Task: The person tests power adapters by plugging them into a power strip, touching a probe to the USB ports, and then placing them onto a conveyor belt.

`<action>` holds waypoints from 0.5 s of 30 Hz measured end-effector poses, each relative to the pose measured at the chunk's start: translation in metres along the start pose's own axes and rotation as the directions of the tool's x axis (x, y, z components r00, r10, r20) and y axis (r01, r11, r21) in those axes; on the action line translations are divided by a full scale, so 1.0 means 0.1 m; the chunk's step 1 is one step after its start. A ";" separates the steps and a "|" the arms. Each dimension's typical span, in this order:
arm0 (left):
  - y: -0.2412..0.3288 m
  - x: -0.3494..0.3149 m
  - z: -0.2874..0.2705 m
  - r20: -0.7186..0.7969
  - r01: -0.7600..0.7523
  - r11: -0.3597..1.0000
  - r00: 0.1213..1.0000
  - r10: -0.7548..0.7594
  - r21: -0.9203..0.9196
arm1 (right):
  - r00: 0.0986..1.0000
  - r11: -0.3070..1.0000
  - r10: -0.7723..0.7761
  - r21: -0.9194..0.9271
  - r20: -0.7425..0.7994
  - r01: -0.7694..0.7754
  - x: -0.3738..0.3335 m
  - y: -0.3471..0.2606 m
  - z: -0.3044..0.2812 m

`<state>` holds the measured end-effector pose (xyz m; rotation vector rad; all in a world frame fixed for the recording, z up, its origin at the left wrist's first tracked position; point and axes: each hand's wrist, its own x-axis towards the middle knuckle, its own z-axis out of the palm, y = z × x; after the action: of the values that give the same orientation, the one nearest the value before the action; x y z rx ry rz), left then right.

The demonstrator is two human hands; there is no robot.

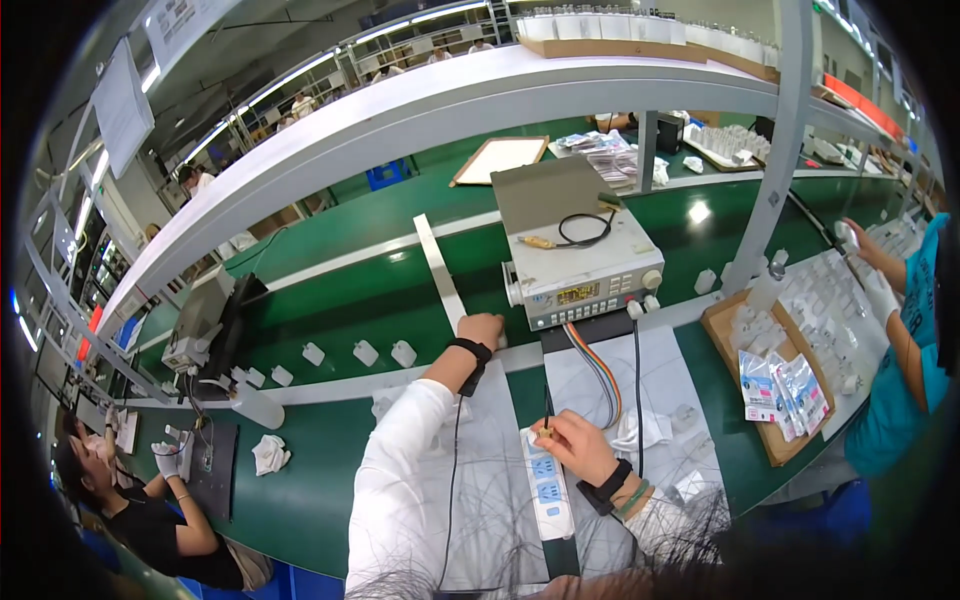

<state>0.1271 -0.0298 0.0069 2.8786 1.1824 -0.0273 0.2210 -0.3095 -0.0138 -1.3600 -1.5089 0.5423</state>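
My left arm reaches forward to the bench's far edge. My left hand [482, 330] is there, beside the end of a white strip that crosses the green conveyor belt; its fingertips are hidden. Near the middle of the bench, my right hand [580, 445] is closed, thumb and fingers pinching a small brass-coloured connector [545, 432] with a black lead rising from it. Just below that hand lies a white power strip [550, 505] with blue socket faces. A bench instrument [585, 270] with a lit display and keypad stands beyond; a rainbow ribbon cable [600, 375] hangs from its front.
White chargers [404, 353] sit spaced along the green belt [330, 325]. A crumpled white cloth [645, 430] lies right of my right hand. Farther right is a cardboard tray [778, 445] with packets. Co-workers sit at both sides. A grey shelf beam [480, 115] crosses overhead.
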 end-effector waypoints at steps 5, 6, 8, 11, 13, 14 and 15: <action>-0.39 0.02 -0.03 -0.010 0.057 0.851 0.998 -0.061 0.522 | 1.000 1.000 -0.002 0.007 -0.004 0.002 -0.01 -0.03 -0.01; -0.29 -0.02 -0.14 0.147 0.014 0.773 0.979 -0.138 0.634 | 1.000 1.000 0.017 0.004 -0.012 -0.016 -0.02 0.00 -0.06; -0.23 -0.10 -0.24 0.333 -0.045 0.630 0.877 -0.346 0.775 | 0.999 0.999 0.032 0.003 -0.021 -0.032 -0.05 0.03 -0.12; -1.15 -0.42 0.23 0.322 0.121 0.796 0.870 -0.372 0.593 | 1.000 1.000 0.016 0.027 0.003 -0.016 -0.04 -0.09 -0.04; -1.49 -0.50 0.31 0.269 0.200 0.824 0.882 -0.387 0.531 | 1.000 0.999 0.002 0.039 -0.002 -0.002 -0.03 -0.07 0.04; -1.55 -0.54 0.33 0.230 0.273 0.847 0.883 -0.408 0.455 | 1.000 0.998 0.000 0.055 0.005 0.000 0.00 0.01 0.10; -1.49 -0.55 0.24 0.183 0.281 0.879 0.910 -0.372 0.386 | 1.000 0.999 0.004 0.050 -0.003 -0.004 -0.02 0.06 0.09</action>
<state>-0.0168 0.0364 -0.0190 2.7816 1.7469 -0.6611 0.2163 -0.3074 -0.0233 -1.3248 -1.4811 0.5765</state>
